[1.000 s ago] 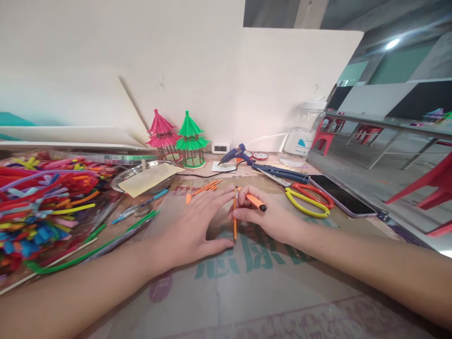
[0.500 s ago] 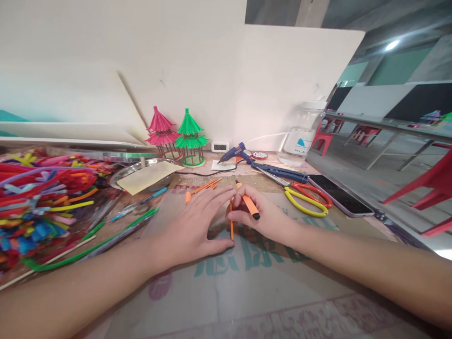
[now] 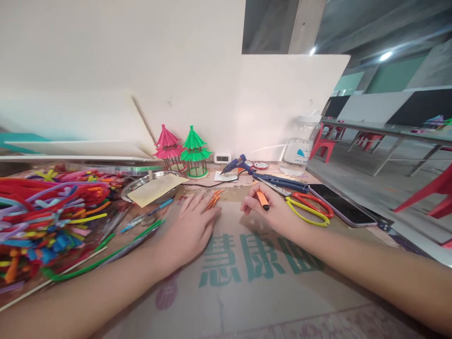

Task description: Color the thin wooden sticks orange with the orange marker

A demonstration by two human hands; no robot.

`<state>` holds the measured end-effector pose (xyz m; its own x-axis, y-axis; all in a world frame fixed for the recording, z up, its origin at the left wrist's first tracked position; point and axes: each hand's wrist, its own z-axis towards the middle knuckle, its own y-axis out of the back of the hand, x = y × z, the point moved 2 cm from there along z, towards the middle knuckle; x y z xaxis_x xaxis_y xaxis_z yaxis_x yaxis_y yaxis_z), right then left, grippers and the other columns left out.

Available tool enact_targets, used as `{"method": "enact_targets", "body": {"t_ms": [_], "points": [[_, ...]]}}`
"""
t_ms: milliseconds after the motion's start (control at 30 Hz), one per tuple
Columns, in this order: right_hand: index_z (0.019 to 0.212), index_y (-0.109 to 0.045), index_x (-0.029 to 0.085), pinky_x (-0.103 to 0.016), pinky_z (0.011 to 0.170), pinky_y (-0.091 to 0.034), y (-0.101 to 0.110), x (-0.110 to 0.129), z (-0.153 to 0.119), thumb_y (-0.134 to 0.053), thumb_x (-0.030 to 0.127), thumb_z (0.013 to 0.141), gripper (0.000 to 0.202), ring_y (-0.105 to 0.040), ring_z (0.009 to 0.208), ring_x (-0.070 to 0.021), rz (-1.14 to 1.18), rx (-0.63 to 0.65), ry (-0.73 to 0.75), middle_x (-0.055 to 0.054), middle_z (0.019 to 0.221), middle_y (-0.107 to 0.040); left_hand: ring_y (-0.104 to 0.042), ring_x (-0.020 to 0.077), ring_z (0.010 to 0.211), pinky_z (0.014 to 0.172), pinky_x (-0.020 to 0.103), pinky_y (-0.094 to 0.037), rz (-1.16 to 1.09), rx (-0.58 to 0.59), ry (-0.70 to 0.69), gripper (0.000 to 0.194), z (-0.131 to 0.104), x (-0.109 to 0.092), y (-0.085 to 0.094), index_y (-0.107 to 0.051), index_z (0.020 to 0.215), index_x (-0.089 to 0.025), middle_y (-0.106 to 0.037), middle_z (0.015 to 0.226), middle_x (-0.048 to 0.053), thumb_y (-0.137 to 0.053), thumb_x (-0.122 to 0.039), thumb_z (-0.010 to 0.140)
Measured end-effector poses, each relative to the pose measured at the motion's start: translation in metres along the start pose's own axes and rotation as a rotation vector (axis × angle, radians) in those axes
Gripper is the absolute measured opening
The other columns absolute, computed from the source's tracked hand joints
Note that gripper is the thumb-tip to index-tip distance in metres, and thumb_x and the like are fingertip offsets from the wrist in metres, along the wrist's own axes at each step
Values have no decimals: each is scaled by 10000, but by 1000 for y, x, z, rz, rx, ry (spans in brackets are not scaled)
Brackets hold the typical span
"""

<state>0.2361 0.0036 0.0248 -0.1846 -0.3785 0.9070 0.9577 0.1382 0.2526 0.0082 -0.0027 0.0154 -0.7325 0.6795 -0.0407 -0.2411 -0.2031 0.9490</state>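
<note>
In my right hand (image 3: 266,207) is an orange marker (image 3: 262,199), its black end pointing back toward me. That hand rests above the printed cardboard sheet (image 3: 226,306), beside the yellow-handled scissors. My left hand (image 3: 192,228) lies palm down with its fingers stretched forward, next to a small bunch of thin orange sticks (image 3: 213,199). Whatever is under the left palm is hidden.
Pipe cleaners (image 3: 52,212) heap at the left, near a metal dish (image 3: 127,190). Pink (image 3: 168,146) and green (image 3: 193,150) pagoda models stand behind. A glue gun (image 3: 238,164), pliers (image 3: 282,181), scissors (image 3: 307,214), a phone (image 3: 342,205) and a bottle (image 3: 298,148) line the back right.
My hands have moved apart. The left went from the orange stick held upright between them toward the stick bunch; the right drew away with the marker. The view tilted up slightly.
</note>
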Motion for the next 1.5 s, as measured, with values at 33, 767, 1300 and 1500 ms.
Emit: {"method": "enact_targets", "body": {"t_ms": [33,767,1300,1500], "points": [[848,-438,241,-334,729,-505,6,3,5,-583,406,932,235,-645,706,-168,-36,11,34,2,758,-657,-428,345,1412,1145,590,-364,-37,-3,-69,382,-4,-8,4,-658,1246,-209,-496,1508,120,-387,-182,978],[1083,-587,136,-316,800,-380,71,-52,65,-517,-9,799,326,-590,987,-273,-1302,176,74,-152,1023,-688,-566,300,1279,1079,524,-487,-184,122,-23,357,-10,-18,-4,-644,1278,-253,-598,1384,76,-458,-316,979],[1289,-598,122,-385,900,-345,51,-54,103,-494,141,955,351,-582,1115,-334,-1474,308,105,-214,1173,-703,-573,302,1260,1065,512,-490,-188,114,-57,358,-9,-18,-3,-638,1283,-221,-595,1387,104,-455,-290,983],[1269,-592,93,-419,938,-327,50,-59,102,-526,72,897,379,-558,1143,-355,-1418,272,101,-236,1137,-706,-642,300,1110,959,481,-530,-29,167,-174,328,0,-27,9,-662,1197,-196,-663,1241,123,-417,-270,992]]}}
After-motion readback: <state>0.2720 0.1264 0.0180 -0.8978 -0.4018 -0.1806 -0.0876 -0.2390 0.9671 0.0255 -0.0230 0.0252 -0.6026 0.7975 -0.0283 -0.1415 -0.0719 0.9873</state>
